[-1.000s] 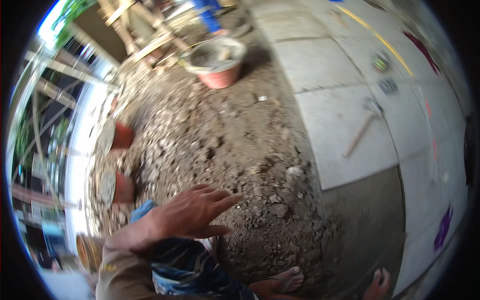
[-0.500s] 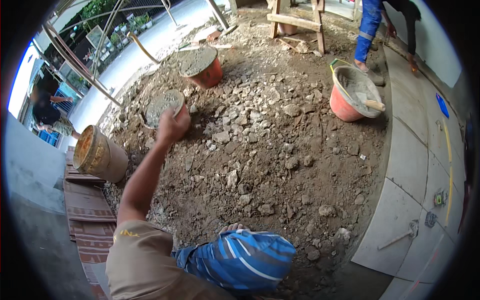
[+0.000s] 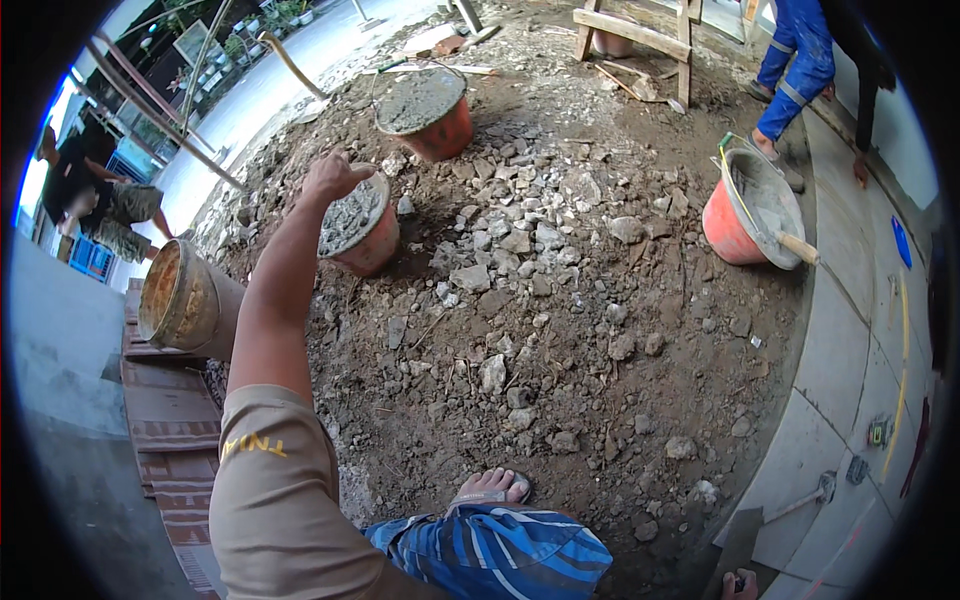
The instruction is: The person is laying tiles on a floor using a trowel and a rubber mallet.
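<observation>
Since a second ago: left hand [image 3: 330,180] gone from hovering spread above the dirt to reaching out far and left, now at the rim of the rubble bucket [image 3: 362,222]. Fingers [image 3: 345,175] curled shut over that rim, thumb side hidden. Already at that rim half a second back; bucket now larger and nearer the middle of the view, so seemingly a lean of the head toward it, with the grip kept. Judged from this: hold taken on the bucket, bucket not yet off the ground. Right hand out of sight.

Rubble bucket: orange, full of grey broken stone, standing upright on the dirt left of centre, at the left edge of the strip of loose stones [image 3: 520,240].

Counted:
- Orange buckets in plain view: three. The held one; one farther off, full of grey mix [image 3: 425,105]; one at the right with a wooden handle sticking out [image 3: 745,205].
- Ochre-stained pail [image 3: 180,300]: one, near left, beside stacked roof tiles [image 3: 165,430].
- Other people: two, one far left, one far right in blue trousers [image 3: 795,60].
- Sandalled foot [image 3: 490,488]: one, near.
</observation>
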`<state>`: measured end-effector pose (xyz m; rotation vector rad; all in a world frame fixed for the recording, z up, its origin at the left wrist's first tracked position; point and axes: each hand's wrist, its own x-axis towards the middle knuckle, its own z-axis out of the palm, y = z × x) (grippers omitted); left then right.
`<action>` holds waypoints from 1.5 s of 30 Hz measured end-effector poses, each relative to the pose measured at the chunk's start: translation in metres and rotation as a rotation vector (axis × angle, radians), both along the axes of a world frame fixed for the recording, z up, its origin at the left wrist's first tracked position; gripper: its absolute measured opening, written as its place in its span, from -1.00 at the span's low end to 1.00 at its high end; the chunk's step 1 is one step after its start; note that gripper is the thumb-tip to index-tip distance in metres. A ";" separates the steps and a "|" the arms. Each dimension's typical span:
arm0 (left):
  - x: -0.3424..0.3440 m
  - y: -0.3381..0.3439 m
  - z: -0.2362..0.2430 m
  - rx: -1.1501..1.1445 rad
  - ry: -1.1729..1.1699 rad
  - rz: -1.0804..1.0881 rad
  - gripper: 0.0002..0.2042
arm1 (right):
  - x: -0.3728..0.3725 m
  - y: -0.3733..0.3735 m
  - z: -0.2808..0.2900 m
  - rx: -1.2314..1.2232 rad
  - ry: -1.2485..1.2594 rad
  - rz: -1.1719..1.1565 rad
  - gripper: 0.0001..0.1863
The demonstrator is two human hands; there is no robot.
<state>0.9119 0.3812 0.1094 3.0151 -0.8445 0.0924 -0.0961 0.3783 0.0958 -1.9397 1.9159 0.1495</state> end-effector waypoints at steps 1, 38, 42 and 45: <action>-0.002 0.011 0.001 -0.004 -0.001 0.008 -0.40 | 0.000 -0.008 -0.002 -0.011 0.001 0.021 -0.61; -0.346 -0.045 0.126 0.259 0.937 -0.972 -0.21 | 0.087 -0.088 0.089 -0.132 0.058 0.019 -0.61; -0.366 -0.066 0.131 0.260 1.027 -0.841 -0.15 | 0.133 -0.033 0.073 0.089 -0.212 0.069 -0.61; -0.358 -0.079 0.129 0.112 0.962 -0.805 -0.18 | 0.154 -0.019 0.067 0.127 -0.284 0.112 -0.59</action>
